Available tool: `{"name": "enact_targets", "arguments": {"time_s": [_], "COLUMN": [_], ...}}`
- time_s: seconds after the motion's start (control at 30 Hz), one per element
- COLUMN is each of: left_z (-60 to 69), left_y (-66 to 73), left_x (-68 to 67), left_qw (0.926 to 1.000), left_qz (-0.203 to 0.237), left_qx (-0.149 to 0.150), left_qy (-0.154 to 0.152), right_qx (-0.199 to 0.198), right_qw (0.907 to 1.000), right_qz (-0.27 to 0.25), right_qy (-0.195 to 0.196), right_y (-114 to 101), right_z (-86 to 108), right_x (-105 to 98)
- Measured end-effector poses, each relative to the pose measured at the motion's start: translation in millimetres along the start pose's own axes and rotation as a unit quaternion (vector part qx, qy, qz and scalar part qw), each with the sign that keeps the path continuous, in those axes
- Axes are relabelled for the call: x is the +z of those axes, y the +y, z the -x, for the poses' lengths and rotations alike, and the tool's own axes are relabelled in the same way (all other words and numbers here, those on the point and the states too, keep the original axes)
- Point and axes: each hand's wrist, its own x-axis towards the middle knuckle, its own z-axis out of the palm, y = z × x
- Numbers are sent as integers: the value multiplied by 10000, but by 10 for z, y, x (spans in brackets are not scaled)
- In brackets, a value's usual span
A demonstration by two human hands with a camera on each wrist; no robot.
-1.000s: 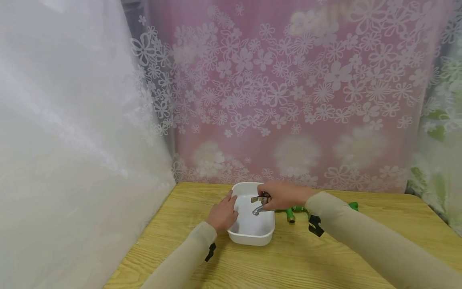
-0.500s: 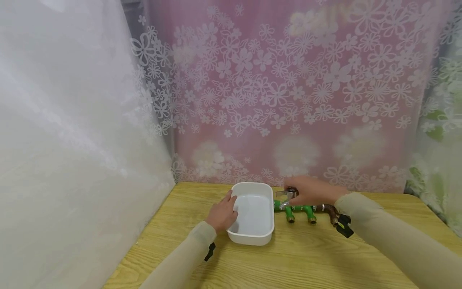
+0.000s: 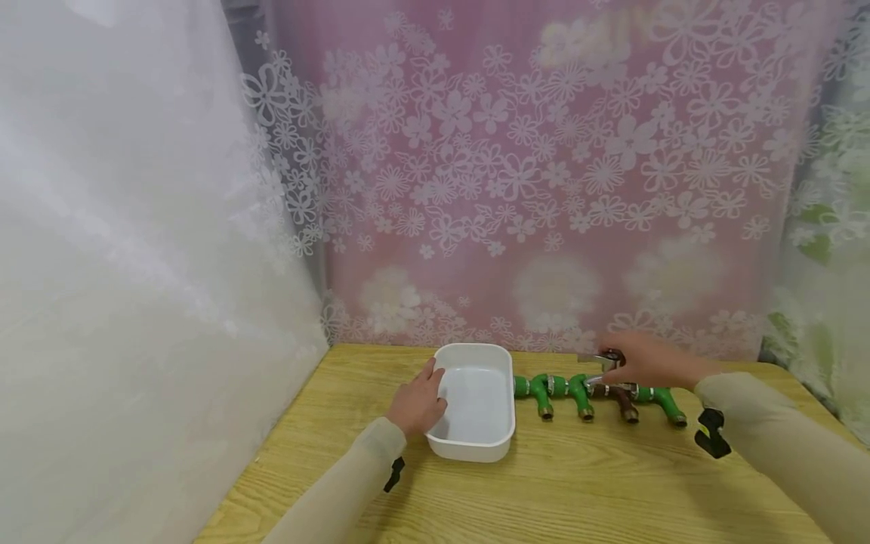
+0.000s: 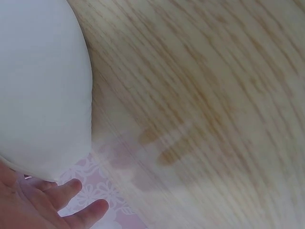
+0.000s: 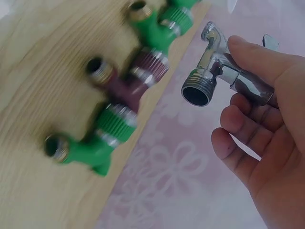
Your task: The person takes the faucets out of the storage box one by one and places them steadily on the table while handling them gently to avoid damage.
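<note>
A chrome tap (image 5: 217,67) with a lever is held in my right hand (image 3: 655,361) above the row of green and brown fittings. In the right wrist view my thumb and curled fingers pinch its body, and its threaded end faces the camera. My left hand (image 3: 416,402) rests on the left rim of a white rectangular basin (image 3: 472,452), fingers fairly straight and spread at its edge. Just right of the basin lie the joined fittings, green ones (image 3: 541,397) and a brown one (image 3: 627,404), with brass-threaded outlets pointing forward.
Everything stands on a wood-grain table (image 3: 557,483). A pink flowered curtain (image 3: 544,189) hangs behind its back edge. White sheeting (image 3: 136,264) hangs at the left, and a green leaf-patterned sheet (image 3: 829,302) at the right.
My right hand has carried the chrome tap from over the basin rightwards to above the fittings, uncovering more of them. The left hand and basin have stayed in place.
</note>
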Motion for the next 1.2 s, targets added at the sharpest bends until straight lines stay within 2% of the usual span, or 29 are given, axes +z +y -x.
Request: {"name": "enact_targets", "arguments": {"time_s": [0.17,0.3,0.57,0.73,1.0,1.2], "left_z": [-6,-10,-5,-25,-34,-39], "left_y": [-5,-10,-7,-31,-48,-45], "left_x": [10,17,6,36,62,55], "left_qw": [10000,10000,9999,9999,10000,10000], "left_qz": [5,-7,14,25,18,-31], "left_qx": [-9,17,75,65,0,73], "left_qy": [-7,12,69,79,-3,34], "right_qx": [87,195,483,559,686,731], "right_qw": [9997,9995,9987,9980,9961,9957], "right_qz": [-137,-15,-68,102,223,158], "right_qy": [160,251,149,293,515,545], "right_y": [208,368,647,807,976,1097], "right_z": [138,234,380,466,606,707], "right_x": [-9,-12,-9,6,58,98]}}
